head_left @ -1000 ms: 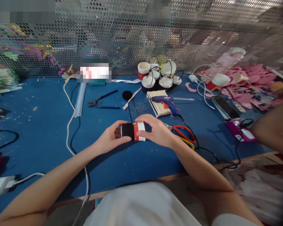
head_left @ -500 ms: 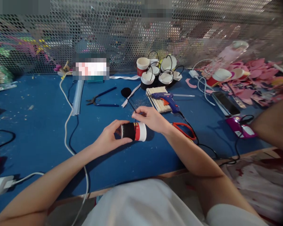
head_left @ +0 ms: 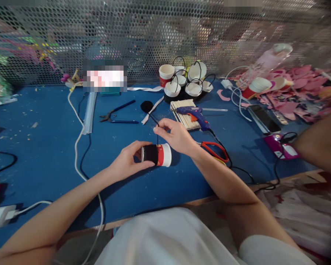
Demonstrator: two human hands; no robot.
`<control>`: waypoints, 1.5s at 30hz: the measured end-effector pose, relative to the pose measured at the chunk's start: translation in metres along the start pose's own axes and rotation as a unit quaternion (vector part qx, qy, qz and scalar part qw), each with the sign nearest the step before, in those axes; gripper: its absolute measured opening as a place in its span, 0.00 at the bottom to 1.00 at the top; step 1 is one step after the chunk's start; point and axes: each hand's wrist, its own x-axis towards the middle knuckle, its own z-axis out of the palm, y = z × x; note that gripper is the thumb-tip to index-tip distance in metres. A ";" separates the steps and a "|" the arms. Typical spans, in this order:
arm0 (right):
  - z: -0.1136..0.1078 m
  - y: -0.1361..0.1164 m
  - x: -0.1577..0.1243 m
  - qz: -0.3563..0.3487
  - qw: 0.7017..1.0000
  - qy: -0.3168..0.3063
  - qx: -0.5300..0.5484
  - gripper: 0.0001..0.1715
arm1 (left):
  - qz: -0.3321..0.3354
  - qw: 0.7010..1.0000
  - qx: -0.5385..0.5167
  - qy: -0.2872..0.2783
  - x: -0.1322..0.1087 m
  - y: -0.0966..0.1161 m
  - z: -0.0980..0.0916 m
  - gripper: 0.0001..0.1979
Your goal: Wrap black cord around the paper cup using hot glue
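Observation:
A red and white paper cup (head_left: 164,154) lies on its side over the blue table, about half of it wound in black cord. My left hand (head_left: 132,157) is closed around the wrapped end, thumb along the near side. Above the cup, my right hand (head_left: 174,135) pinches the black cord (head_left: 157,139), which runs taut from the cup up to the fingertips. From there the cord leads back to a small black ball of cord (head_left: 146,106) on the table.
Beyond my right hand, a blue glue gun (head_left: 191,114) rests on wooden sticks (head_left: 182,106). Pliers (head_left: 118,114) lie left, red-handled scissors (head_left: 215,151) right. Several cups (head_left: 172,90) with black handles stand at the back. A phone (head_left: 264,119) and pink scraps (head_left: 292,88) lie near another person's arm (head_left: 320,140).
My right hand has risen slightly away from the cup, pulling the cord upward. My left hand and the cup stay almost where they were. The view has shifted a little.

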 end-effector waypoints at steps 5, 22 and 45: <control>0.005 0.006 0.002 0.010 0.999 0.000 -0.031 0.15 | 0.019 1.000 0.011 0.006 0.000 0.000 0.000 0.27; 0.007 0.007 -0.003 -0.011 1.000 0.005 -0.008 0.15 | 0.038 0.997 0.074 0.005 0.000 -0.002 0.002 0.26; 0.004 0.022 0.007 0.005 0.996 -0.022 -0.089 0.22 | 0.127 0.966 0.224 -0.015 -0.010 0.013 0.006 0.25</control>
